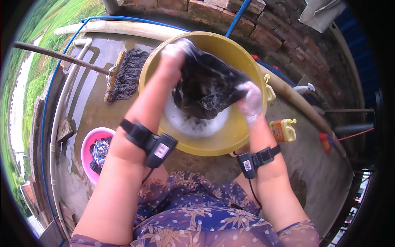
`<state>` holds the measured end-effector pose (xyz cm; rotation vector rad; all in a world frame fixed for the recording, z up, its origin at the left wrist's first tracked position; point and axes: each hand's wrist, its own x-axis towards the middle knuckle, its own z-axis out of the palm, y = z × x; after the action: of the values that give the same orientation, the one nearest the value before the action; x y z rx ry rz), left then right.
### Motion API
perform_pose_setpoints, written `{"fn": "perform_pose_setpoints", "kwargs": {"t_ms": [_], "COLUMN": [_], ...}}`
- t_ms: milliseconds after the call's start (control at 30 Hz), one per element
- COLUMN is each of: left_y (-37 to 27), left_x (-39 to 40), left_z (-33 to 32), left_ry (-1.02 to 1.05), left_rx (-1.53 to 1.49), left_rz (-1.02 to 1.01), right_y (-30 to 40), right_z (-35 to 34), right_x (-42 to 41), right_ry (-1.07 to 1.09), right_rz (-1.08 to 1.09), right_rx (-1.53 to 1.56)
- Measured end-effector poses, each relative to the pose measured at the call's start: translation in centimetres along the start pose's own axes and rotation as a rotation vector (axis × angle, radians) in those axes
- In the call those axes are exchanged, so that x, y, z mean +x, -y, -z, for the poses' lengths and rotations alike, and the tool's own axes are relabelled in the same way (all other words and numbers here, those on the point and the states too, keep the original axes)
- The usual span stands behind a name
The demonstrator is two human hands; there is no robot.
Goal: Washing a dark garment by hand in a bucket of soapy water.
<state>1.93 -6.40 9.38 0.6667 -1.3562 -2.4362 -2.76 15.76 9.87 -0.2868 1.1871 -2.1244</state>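
A wet black cloth garment (pixel 209 80) hangs stretched between my two hands over a large round yellow plastic tub (pixel 216 147). Suds cover both hands. My left hand (pixel 176 55) grips the garment's upper left end, near the tub's far left rim. At the garment's right end, my right hand (pixel 250 98) is closed on the fabric, beside the tub's right wall. Below the cloth lies foamy white water (pixel 197 125) in the tub. The garment is blurred, and part of the tub's inside is hidden behind it.
Left of the tub lie a mop head (pixel 128 74) and a pink basin (pixel 88 139) with clothes. Yellowish plastic jugs (pixel 283 131) stand to the right. White pipes (pixel 55 123) and a brick wall (pixel 216 15) edge the wet concrete floor; a stone (pixel 65 130) lies at left.
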Motion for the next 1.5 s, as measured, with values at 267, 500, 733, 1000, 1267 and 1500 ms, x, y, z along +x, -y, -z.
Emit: {"fn": "perform_pose_setpoints", "kwargs": {"t_ms": [267,500,733,1000,1267,1500], "left_y": [8.1,8.6,7.5,2.4,-1.4,-2.6], "left_x": [-6.5,-2.8,-2.4,-2.7,-5.4,-2.7], "left_z": [-9.4,-6.6,-6.4,-2.9,-5.6,-1.4], "left_ry": [0.154,-0.113,-0.057,0.587,0.545,0.333], "left_rx": [1.302,1.042,1.179,1.157,0.294,-0.609], "left_rz": [-0.555,-0.248,-0.533,-0.115,-0.230,0.022], "right_y": [-6.3,-7.8,-4.7,0.0,0.3,-1.2], "right_z": [4.1,1.6,-4.3,-0.6,-1.8,6.0], "right_x": [2.5,2.7,0.6,1.4,-0.4,-0.9], "right_ry": [-0.100,-0.346,-0.371,-0.196,0.047,0.087], "right_rz": [0.034,-0.287,-0.327,0.282,0.365,0.084], "right_rx": [0.246,0.325,0.311,-0.650,-1.045,-0.031]}}
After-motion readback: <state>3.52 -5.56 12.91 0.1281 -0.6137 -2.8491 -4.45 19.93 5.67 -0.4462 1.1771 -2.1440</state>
